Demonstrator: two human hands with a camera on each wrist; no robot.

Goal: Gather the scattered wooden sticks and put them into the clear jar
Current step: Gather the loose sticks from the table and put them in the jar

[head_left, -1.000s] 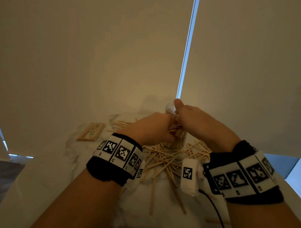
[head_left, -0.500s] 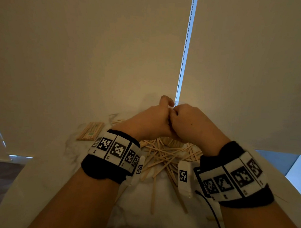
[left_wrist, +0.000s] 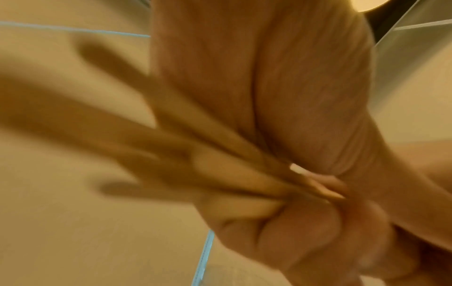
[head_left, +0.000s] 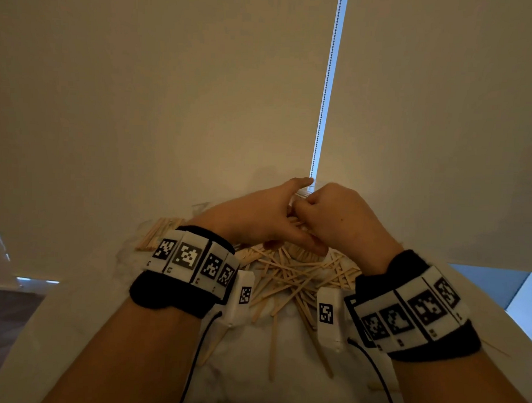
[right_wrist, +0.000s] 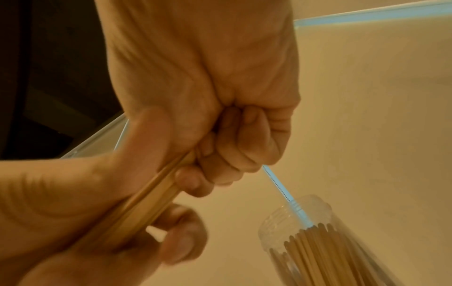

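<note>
left hand (head_left: 259,219): fingers curled round a bundle of sticks (right_wrist: 146,201), thumb pressed along it; knuckles touching the right hand
right hand (head_left: 338,222): curled into a fist on the same bundle, pinching the upper ends
bundle: tilted, held between both hands just above the pile, beside the jar mouth
clear jar (right_wrist: 315,238): upright on the table, open-topped, already packed with standing sticks; mostly hidden behind the hands in the head view
loose sticks (head_left: 292,280): criss-crossed heap on the white table (head_left: 58,329), directly under and behind the wrists
neat stack (head_left: 158,233): aligned sticks, left of the left wrist, apart from the heap
background: roller blinds, bead chain (head_left: 326,83) hanging above the hands
</note>
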